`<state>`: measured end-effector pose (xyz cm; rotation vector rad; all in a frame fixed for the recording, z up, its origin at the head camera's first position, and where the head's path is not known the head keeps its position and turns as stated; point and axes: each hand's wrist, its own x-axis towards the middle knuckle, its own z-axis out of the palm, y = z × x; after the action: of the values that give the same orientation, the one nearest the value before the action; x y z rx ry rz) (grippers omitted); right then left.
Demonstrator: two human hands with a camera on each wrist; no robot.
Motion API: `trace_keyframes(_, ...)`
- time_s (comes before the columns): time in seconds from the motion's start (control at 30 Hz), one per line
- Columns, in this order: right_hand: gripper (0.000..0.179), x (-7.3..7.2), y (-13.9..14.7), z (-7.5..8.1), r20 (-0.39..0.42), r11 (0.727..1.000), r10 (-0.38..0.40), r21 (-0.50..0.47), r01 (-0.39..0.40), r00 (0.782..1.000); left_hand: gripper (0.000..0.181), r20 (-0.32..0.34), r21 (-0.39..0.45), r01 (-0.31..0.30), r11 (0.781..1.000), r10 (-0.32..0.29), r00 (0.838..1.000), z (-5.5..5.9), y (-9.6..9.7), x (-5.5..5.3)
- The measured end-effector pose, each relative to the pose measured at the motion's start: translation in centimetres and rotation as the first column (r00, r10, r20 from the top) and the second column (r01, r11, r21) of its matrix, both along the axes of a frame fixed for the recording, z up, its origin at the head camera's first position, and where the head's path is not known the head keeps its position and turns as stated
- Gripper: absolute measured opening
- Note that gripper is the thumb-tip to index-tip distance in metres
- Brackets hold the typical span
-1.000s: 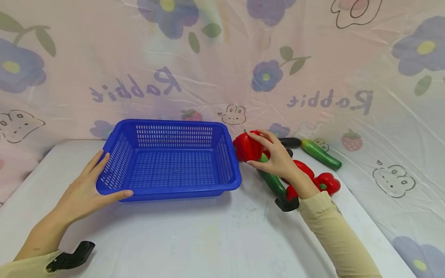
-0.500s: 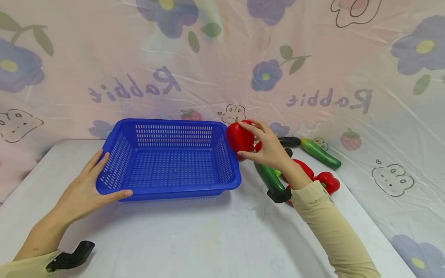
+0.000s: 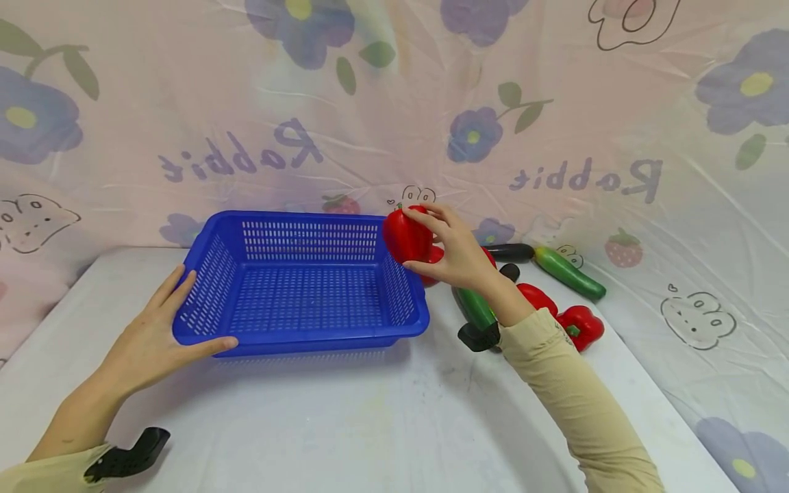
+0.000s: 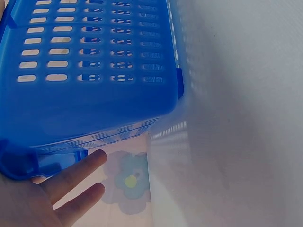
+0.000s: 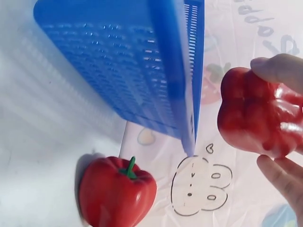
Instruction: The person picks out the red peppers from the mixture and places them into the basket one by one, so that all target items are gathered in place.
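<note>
A blue slotted plastic basket [image 3: 320, 340] stands on the white table. My left hand [image 3: 148, 335] spans its near left corner, thumb along the front rim and straight fingers [image 4: 78, 175] by the left side. My right hand [image 3: 459, 257] holds a red bell pepper [image 3: 407, 236] between thumb and fingers, raised at the basket's right rim. In the right wrist view, the held pepper [image 5: 253, 113] shows its lobed underside, beside the basket wall [image 5: 104, 61]. Below it on the table sits another red bell pepper [image 5: 116, 191] with a green stem.
To the right, partly behind the right arm, lie a dark green zucchini-like vegetable [image 3: 474, 308] and more red peppers [image 3: 579, 327]. Farther back are a long black eggplant-like vegetable [image 3: 514, 253] and a green zucchini [image 3: 567, 272]. A patterned curtain [image 3: 382, 123] hangs behind the table.
My right hand has lifted the red bell pepper and carried it left to the basket's right rim, uncovering another pepper behind. The left hand and basket have stayed in place.
</note>
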<state>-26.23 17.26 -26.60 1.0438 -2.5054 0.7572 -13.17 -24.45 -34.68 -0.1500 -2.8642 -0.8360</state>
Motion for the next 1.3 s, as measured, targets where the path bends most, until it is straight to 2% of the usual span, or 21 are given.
trace_keyframes(0.33,0.077,-0.1,-1.8,0.4,-0.006,0.999,-0.015,0.045,0.015,1.0,0.119,0.005,-0.009,-0.007,1.0,0.007,1.0,0.2,0.2,0.2)
trace_keyframes(0.57,0.078,-0.4,-3.1,0.6,-0.054,0.997,-0.004,0.07,0.007,0.999,0.119,0.011,-0.007,-0.006,1.0,0.006,1.0,0.2,0.3,0.2)
trace_keyframes(0.83,0.078,-0.8,-4.7,0.7,-0.034,0.997,0.008,0.078,-0.005,0.999,0.12,-0.022,0.024,-0.005,1.0,0.005,1.0,0.2,0.4,0.3)
trace_keyframes(1.1,0.076,-1.0,-6.4,1.0,-0.058,0.995,0.038,0.093,-0.033,0.998,0.121,-0.024,0.027,-0.004,1.0,0.005,1.0,0.1,0.4,0.4)
trace_keyframes(1.3,0.075,-1.3,-7.9,1.3,-0.043,0.992,0.05,0.117,-0.045,0.998,0.121,-0.026,0.025,-0.005,1.0,0.005,1.0,0.1,0.4,0.4)
